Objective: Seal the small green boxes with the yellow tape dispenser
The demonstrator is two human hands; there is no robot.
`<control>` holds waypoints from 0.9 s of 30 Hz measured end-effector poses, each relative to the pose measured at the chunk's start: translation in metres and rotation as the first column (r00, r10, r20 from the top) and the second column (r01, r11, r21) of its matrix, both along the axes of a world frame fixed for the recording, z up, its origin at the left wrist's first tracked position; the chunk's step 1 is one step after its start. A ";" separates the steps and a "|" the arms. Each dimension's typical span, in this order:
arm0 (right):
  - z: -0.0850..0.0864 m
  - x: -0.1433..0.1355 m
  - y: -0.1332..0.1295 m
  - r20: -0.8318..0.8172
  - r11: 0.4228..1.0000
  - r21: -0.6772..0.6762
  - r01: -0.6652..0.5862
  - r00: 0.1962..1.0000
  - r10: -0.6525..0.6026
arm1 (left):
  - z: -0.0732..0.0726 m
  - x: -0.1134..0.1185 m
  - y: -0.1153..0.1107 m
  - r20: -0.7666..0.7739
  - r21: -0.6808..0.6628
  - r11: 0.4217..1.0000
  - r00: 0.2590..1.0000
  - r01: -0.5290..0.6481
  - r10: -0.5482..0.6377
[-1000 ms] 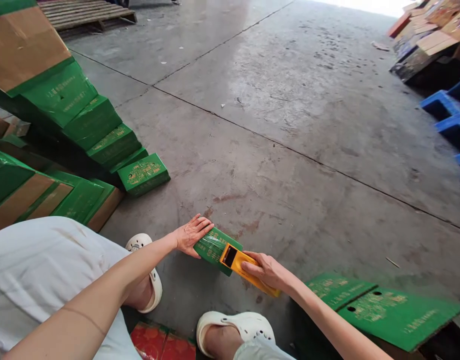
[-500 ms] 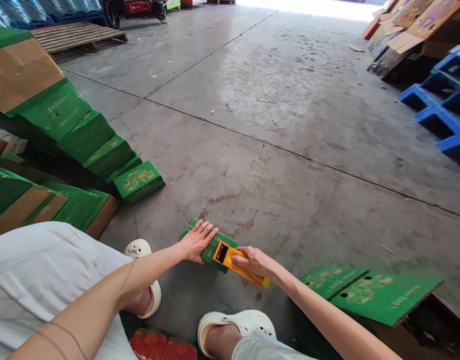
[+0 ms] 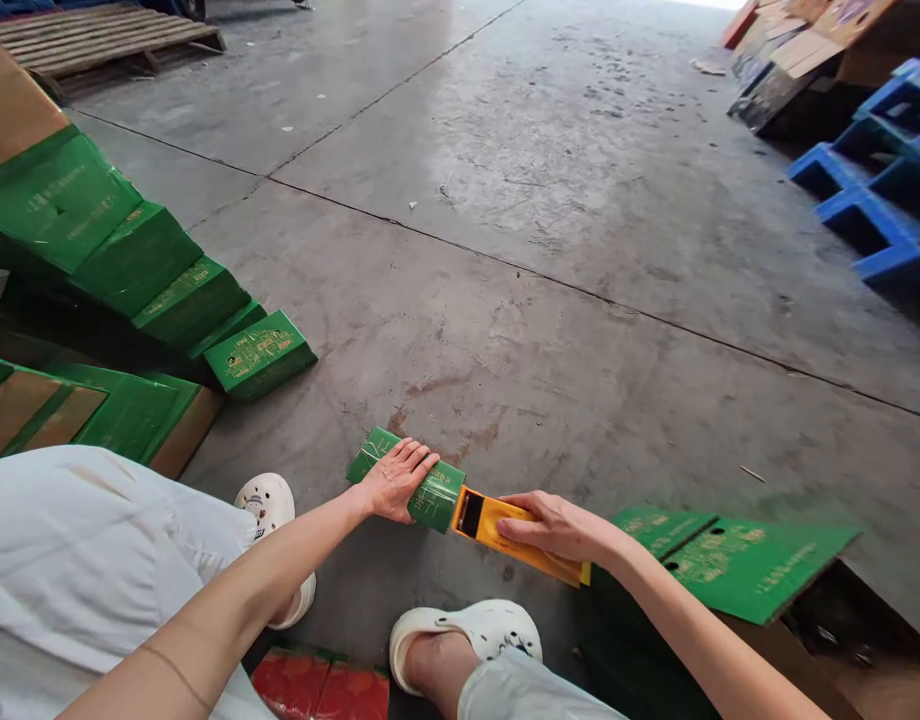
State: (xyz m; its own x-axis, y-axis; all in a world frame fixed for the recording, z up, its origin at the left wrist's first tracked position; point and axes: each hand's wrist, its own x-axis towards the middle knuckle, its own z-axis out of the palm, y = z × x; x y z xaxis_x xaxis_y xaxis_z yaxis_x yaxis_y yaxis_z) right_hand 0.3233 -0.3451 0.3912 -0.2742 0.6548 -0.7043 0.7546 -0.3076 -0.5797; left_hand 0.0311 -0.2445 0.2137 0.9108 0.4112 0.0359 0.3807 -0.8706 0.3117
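A small green cardboard box (image 3: 445,497) stands on the floor in front of me, with gold print and clear tape on its top. My left hand (image 3: 401,480) lies flat across the middle of that top, fingers stretched out. In my right hand (image 3: 554,522) is a yellow carton stapler (image 3: 497,527), gripped around its body with the thumb on top. Its dark-windowed front end is at the box's right edge; whether they touch, I cannot tell.
Green cartons (image 3: 160,255) are stacked at left, beside a lone green box (image 3: 260,352). An open green carton (image 3: 752,565) stands at right. Blue pallets (image 3: 872,190) lie farther right, a wooden pallet (image 3: 107,35) far left. A red box (image 3: 317,685) sits between my feet.
My right hand has drawn the stapler rightward, from over the box's top to its right edge. My left hand stays on the box. The view has tilted slightly down.
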 end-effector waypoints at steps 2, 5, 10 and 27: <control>0.000 0.009 -0.005 -0.001 0.998 -0.053 0.018 1.000 -0.018 | 0.001 0.001 -0.001 -0.003 -0.004 1.000 1.000 -0.005 0.005; -0.008 0.011 -0.008 0.040 0.996 -0.069 0.047 0.998 -0.044 | 0.001 0.001 -0.002 -0.015 -0.022 1.000 1.000 -0.003 0.002; -0.029 0.000 0.000 0.159 0.997 -0.071 0.042 0.987 -0.030 | 0.002 0.001 -0.002 -0.041 -0.046 0.999 0.999 0.000 -0.002; -0.036 -0.013 0.001 0.245 1.000 -0.020 -0.009 0.970 0.013 | 0.002 0.046 -0.049 -0.181 -0.011 0.999 0.983 -0.042 0.040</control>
State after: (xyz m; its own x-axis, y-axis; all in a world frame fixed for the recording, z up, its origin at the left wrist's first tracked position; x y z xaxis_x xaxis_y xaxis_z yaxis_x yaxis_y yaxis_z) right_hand 0.3104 -0.3444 0.3553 -0.0992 0.6385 -0.7632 0.8761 -0.3076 -0.3712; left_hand 0.0774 -0.2933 0.2154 0.8842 0.4476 -0.1335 0.4671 -0.8490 0.2470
